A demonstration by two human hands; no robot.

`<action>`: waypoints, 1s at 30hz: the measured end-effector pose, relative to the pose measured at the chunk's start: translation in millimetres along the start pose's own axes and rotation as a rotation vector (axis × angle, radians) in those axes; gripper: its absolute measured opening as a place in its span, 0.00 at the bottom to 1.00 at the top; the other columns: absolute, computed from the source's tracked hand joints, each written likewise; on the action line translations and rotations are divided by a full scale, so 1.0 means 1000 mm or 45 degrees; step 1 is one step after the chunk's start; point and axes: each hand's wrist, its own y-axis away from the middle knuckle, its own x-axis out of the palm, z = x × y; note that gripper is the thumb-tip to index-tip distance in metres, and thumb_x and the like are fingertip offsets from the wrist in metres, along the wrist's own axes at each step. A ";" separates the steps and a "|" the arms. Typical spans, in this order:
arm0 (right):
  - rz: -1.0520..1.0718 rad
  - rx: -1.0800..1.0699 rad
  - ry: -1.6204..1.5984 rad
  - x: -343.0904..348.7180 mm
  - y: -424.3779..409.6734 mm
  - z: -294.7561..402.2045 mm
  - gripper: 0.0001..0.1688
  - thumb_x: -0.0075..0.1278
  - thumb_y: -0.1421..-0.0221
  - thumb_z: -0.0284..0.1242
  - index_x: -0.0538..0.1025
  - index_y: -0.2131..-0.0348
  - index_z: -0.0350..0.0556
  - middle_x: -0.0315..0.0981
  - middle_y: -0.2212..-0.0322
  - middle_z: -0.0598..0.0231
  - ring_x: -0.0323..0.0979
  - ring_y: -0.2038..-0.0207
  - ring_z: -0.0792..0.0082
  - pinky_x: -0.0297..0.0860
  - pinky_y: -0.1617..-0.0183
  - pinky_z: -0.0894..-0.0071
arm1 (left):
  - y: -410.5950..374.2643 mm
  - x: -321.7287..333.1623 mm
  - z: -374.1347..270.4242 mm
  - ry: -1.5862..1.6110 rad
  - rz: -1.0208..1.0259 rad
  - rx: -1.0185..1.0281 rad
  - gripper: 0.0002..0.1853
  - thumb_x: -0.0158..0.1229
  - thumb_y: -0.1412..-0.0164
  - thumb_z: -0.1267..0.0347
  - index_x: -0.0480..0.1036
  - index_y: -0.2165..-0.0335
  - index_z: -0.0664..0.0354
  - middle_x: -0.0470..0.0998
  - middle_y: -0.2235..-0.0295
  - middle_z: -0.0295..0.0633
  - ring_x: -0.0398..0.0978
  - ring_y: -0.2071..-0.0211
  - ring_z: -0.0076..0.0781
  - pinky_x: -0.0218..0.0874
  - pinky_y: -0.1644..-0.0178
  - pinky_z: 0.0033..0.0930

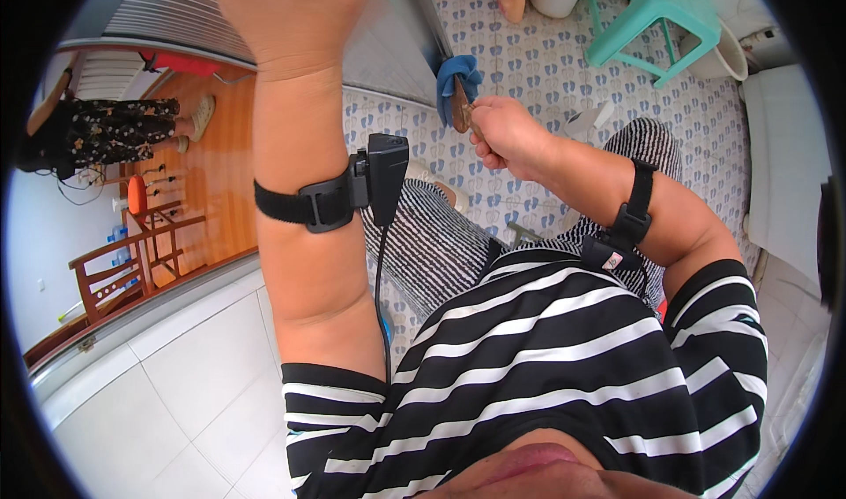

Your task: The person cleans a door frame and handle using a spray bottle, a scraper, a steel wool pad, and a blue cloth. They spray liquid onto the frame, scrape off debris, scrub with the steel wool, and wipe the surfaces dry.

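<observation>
My right hand (509,132) grips a narrow brown handle, apparently wooden (460,110), its fingers curled round the near end. A blue cloth (457,73) is wrapped around the far part of that handle. The cloth lies against the lower end of the grey metal edge of a door (433,26). High at the top of the view, my left hand (291,3) is in front of the door's ribbed panel (178,20). Its fingers are cut off by the picture's edge, so what they touch is hidden.
A green plastic stool (667,10) stands at the upper right, near a white bucket (717,50). A white cabinet-like unit (786,162) lines the right side. Through the opening at left are another person (119,129) and a wooden chair (119,268). Footprint-patterned flooring (522,69) lies below.
</observation>
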 end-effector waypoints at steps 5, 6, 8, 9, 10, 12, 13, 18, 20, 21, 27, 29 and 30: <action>0.018 -0.091 0.022 0.010 0.047 0.030 0.09 0.36 0.43 0.26 0.68 0.63 0.45 0.62 0.77 0.67 0.59 0.79 0.77 0.60 0.79 0.75 | -0.004 -0.006 -0.010 0.067 0.045 -0.170 0.44 0.55 0.56 0.73 0.50 0.40 0.71 0.55 0.43 0.67 0.54 0.43 0.67 0.47 0.37 0.52; 0.034 -0.116 0.029 0.010 0.054 0.034 0.09 0.36 0.43 0.27 0.68 0.63 0.46 0.62 0.77 0.67 0.60 0.79 0.78 0.60 0.79 0.75 | -0.004 -0.006 -0.010 0.070 0.049 -0.180 0.44 0.55 0.57 0.73 0.50 0.40 0.71 0.55 0.43 0.67 0.54 0.43 0.67 0.47 0.37 0.52; 0.065 -0.164 0.043 0.011 0.068 0.043 0.09 0.37 0.42 0.27 0.68 0.63 0.46 0.63 0.77 0.67 0.60 0.79 0.78 0.60 0.79 0.76 | -0.005 -0.008 -0.011 0.078 0.055 -0.200 0.44 0.55 0.57 0.73 0.50 0.40 0.71 0.54 0.43 0.66 0.54 0.42 0.67 0.47 0.37 0.52; 0.083 -0.181 0.052 0.012 0.075 0.047 0.09 0.37 0.42 0.28 0.68 0.63 0.46 0.63 0.77 0.67 0.60 0.79 0.78 0.60 0.79 0.77 | -0.005 -0.010 -0.012 0.082 0.064 -0.210 0.44 0.55 0.57 0.73 0.50 0.40 0.71 0.54 0.43 0.66 0.54 0.42 0.67 0.47 0.37 0.52; 0.101 -0.197 0.061 0.014 0.083 0.053 0.09 0.37 0.41 0.28 0.67 0.62 0.46 0.63 0.77 0.67 0.60 0.79 0.79 0.59 0.79 0.77 | -0.005 -0.011 -0.012 0.086 0.073 -0.221 0.44 0.55 0.57 0.73 0.50 0.40 0.71 0.54 0.43 0.66 0.54 0.42 0.67 0.47 0.37 0.52; 0.111 -0.232 0.068 0.017 0.099 0.063 0.10 0.38 0.41 0.29 0.67 0.61 0.45 0.63 0.76 0.67 0.60 0.79 0.79 0.59 0.80 0.78 | -0.008 -0.015 -0.014 0.096 0.104 -0.248 0.44 0.55 0.57 0.73 0.50 0.40 0.71 0.54 0.43 0.66 0.54 0.42 0.66 0.47 0.37 0.52; 0.103 -0.250 0.064 0.018 0.107 0.068 0.10 0.38 0.40 0.29 0.67 0.60 0.45 0.63 0.76 0.66 0.60 0.79 0.80 0.59 0.80 0.79 | -0.009 -0.018 -0.016 0.101 0.128 -0.265 0.44 0.55 0.57 0.73 0.49 0.40 0.71 0.54 0.42 0.66 0.53 0.42 0.66 0.47 0.37 0.52; 0.052 -0.379 0.083 0.030 0.147 0.089 0.16 0.38 0.39 0.30 0.67 0.53 0.43 0.64 0.75 0.64 0.60 0.80 0.80 0.59 0.80 0.80 | -0.009 -0.025 -0.015 0.123 0.140 -0.265 0.42 0.56 0.55 0.72 0.50 0.41 0.71 0.54 0.43 0.66 0.54 0.42 0.63 0.48 0.38 0.51; 0.034 -0.456 0.089 0.035 0.163 0.094 0.18 0.38 0.39 0.30 0.66 0.51 0.43 0.64 0.75 0.64 0.60 0.80 0.80 0.58 0.81 0.80 | -0.004 -0.020 -0.008 0.145 0.050 -0.178 0.38 0.58 0.50 0.70 0.53 0.44 0.73 0.57 0.46 0.65 0.59 0.46 0.58 0.54 0.42 0.48; 0.040 -0.482 0.080 0.035 0.169 0.098 0.18 0.39 0.39 0.30 0.66 0.51 0.42 0.64 0.75 0.63 0.60 0.79 0.80 0.58 0.81 0.80 | -0.004 -0.020 -0.008 0.178 0.085 -0.189 0.40 0.58 0.52 0.70 0.51 0.43 0.72 0.54 0.44 0.67 0.56 0.45 0.63 0.52 0.41 0.51; 0.055 -0.684 0.090 0.038 0.197 0.116 0.19 0.40 0.40 0.30 0.67 0.52 0.40 0.64 0.74 0.63 0.60 0.79 0.80 0.58 0.82 0.81 | -0.005 -0.023 -0.006 0.236 0.175 -0.214 0.44 0.60 0.53 0.70 0.48 0.41 0.72 0.49 0.42 0.68 0.50 0.42 0.70 0.49 0.38 0.55; 0.034 -0.751 0.154 0.040 0.203 0.122 0.18 0.41 0.41 0.30 0.67 0.53 0.38 0.64 0.74 0.63 0.60 0.79 0.81 0.57 0.82 0.81 | -0.006 -0.026 -0.007 0.250 0.196 -0.224 0.45 0.60 0.52 0.70 0.47 0.40 0.72 0.49 0.41 0.67 0.50 0.41 0.70 0.48 0.38 0.54; 0.047 -0.797 0.152 0.039 0.204 0.124 0.18 0.41 0.41 0.30 0.68 0.54 0.38 0.64 0.74 0.63 0.59 0.79 0.82 0.57 0.82 0.82 | -0.006 -0.026 -0.007 0.249 0.197 -0.217 0.45 0.60 0.52 0.70 0.47 0.40 0.72 0.49 0.41 0.67 0.50 0.41 0.70 0.49 0.38 0.54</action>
